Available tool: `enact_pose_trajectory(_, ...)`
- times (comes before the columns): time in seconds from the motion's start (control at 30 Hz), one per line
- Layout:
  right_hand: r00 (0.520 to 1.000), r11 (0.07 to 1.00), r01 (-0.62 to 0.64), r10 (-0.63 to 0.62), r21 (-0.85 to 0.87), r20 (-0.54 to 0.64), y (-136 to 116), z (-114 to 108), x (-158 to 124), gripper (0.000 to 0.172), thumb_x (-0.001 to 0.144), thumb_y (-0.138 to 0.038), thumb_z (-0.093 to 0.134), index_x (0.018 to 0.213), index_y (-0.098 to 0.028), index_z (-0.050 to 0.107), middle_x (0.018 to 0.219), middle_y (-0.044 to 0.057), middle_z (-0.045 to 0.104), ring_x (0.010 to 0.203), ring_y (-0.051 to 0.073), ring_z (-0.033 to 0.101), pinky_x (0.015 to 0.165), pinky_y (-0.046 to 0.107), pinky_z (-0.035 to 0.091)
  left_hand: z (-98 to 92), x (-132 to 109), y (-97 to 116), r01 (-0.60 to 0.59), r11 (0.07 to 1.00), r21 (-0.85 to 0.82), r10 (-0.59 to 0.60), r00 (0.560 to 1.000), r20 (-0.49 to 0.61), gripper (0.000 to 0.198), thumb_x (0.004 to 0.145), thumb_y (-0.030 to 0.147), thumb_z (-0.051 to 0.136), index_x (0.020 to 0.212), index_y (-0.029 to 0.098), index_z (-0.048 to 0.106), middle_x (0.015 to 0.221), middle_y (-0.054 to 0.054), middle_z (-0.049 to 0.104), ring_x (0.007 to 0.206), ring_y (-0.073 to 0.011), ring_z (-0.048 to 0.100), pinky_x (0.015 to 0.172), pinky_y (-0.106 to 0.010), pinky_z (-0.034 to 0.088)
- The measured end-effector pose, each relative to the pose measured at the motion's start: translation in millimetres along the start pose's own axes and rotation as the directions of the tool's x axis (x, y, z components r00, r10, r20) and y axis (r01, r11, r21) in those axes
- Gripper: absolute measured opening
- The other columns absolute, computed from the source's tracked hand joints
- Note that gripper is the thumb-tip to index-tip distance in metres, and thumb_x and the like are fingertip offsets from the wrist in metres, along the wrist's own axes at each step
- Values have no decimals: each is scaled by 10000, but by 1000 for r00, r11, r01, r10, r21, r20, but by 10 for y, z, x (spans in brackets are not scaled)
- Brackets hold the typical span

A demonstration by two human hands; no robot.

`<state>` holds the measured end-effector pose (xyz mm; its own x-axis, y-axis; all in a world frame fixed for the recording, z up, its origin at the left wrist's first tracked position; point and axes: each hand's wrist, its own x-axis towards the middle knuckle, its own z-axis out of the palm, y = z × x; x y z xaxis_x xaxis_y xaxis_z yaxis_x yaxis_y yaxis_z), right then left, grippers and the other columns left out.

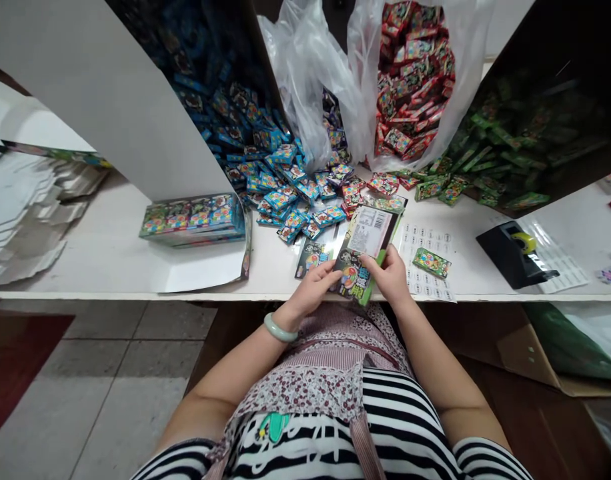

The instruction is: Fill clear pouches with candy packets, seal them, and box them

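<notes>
Between my two hands is a flat printed candy pouch (359, 260), dark with colourful print and a white barcode label on its upper part. My left hand (313, 288) pinches its left edge, while my right hand (389, 277) grips the right edge with the thumb on the front. Another printed pouch (311, 255) lies on the table just beyond my left fingers. Small blue candy packs (291, 223) are heaped past the pouch. To the right of my right hand, one green pack (432, 263) rests on a sheet of round stickers (430, 287).
A clear plastic bag (465, 80) full of red packs (410, 87) stands at the back. Green packs (490, 157) spill from a dark box at right. A black tape dispenser (503, 257) sits nearby. At left, an open white box (203, 270) holds packs; flattened cartons (30, 207) are stacked beyond.
</notes>
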<state>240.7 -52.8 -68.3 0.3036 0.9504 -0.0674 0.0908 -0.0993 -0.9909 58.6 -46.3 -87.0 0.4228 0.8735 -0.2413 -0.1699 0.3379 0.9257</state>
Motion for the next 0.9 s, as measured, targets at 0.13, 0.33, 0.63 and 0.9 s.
enact_pose_trajectory(0.13,991,981,-108,93,161,96,30,-24,-9,498,610,-601,786,895,-236,603,943,45,745,871,232,686,816,404,575,-42,-85,-20,171,962,-211,-146,981,130,541,702,486,853,1091,160,668,857,-22,723,683,-108,647,700,-225,533)
enact_pose_trajectory(0.33,922,986,-161,132,51,363,73,-86,-149,503,584,-523,844,911,-223,607,925,37,749,865,236,704,842,410,572,28,106,154,-159,982,-100,149,984,-96,651,801,427,784,1355,222,510,1056,-37,706,894,-125,663,783,-209,522)
enact_pose_trajectory(0.63,991,969,120,-129,218,28,-99,-316,-222,651,698,-305,809,1234,-299,438,714,-93,646,652,133,642,655,264,526,116,-6,230,-219,974,65,210,970,125,676,905,413,683,1507,272,410,903,-4,663,823,-120,626,791,-242,515)
enact_pose_trajectory(0.9,976,979,188,-195,71,100,-107,-313,-271,263,843,-412,683,1044,-257,614,724,-41,655,567,127,593,567,284,513,-18,-107,401,-175,981,86,146,950,276,619,860,332,736,1400,273,439,984,-33,672,853,-141,668,809,-282,548)
